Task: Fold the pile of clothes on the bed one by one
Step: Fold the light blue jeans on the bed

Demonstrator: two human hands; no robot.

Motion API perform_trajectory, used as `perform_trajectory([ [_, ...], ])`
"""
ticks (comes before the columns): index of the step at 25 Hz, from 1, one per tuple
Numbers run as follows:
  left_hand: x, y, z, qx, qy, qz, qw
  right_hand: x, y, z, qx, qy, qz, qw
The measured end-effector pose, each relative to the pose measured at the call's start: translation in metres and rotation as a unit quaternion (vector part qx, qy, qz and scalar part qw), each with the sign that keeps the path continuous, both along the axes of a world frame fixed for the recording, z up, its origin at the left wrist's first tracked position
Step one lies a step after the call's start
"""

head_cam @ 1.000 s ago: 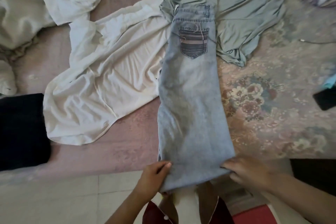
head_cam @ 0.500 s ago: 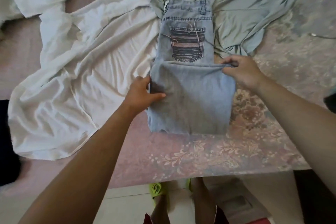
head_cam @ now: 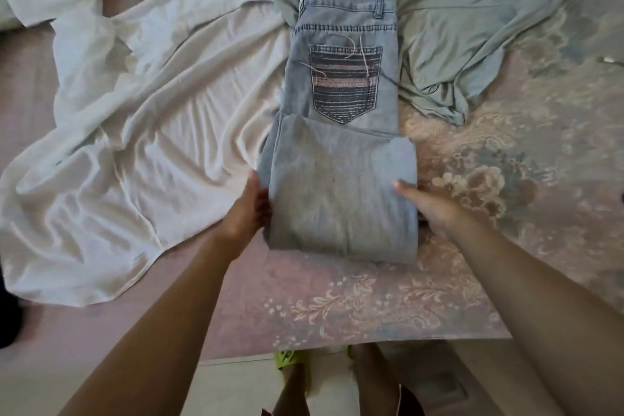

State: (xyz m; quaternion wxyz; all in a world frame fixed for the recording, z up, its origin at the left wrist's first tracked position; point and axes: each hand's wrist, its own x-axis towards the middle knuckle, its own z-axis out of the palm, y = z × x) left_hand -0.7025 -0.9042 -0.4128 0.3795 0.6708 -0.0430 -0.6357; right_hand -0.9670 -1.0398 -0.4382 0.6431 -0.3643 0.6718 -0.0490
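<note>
Light-blue jeans [head_cam: 341,186] flat on bed [head_cam: 337,307], legs doubled up over upper half, fold edge just below striped back pocket [head_cam: 346,84]. Left hand [head_cam: 248,209] at left edge of folded part, fingers tucked under the denim, gripping it. Right hand [head_cam: 427,206] at right edge, thumb on top, fingers hidden beneath, pinching the layers. White garment [head_cam: 141,145] spread to the left, touching jeans; grey-green garment [head_cam: 456,27] under waistband, up and right.
</note>
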Motion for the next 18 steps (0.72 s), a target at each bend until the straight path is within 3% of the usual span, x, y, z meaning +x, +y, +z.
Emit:
perform_trajectory([
  [3, -0.013, 0.016, 0.014, -0.066, -0.141, -0.214, 0.964, -0.001, 0.002, 0.008, -0.142, 0.036, 0.079, 0.986],
  [4, -0.015, 0.018, 0.016, -0.083, -0.172, -0.210, 0.959, 0.006, 0.000, 0.018, -0.207, 0.032, 0.089, 0.974],
  [7, -0.015, 0.016, 0.014, -0.159, -0.226, -0.070, 0.958, 0.028, -0.007, 0.035, -0.339, -0.004, 0.029, 0.940],
  [10, -0.016, 0.008, -0.001, -0.099, -0.248, -0.032, 0.963, 0.037, -0.014, 0.022, -0.298, 0.026, 0.020, 0.954],
  [13, -0.014, 0.014, -0.013, -0.033, -0.142, 0.001, 0.989, 0.029, -0.003, 0.003, -0.172, 0.106, 0.076, 0.976],
  [15, -0.016, 0.029, -0.010, -0.053, -0.129, -0.082, 0.987, 0.020, 0.013, -0.002, -0.167, 0.108, 0.078, 0.977],
  [18, -0.019, 0.049, -0.009, -0.030, -0.228, -0.243, 0.942, 0.008, 0.032, -0.002, -0.165, 0.099, 0.083, 0.978],
])
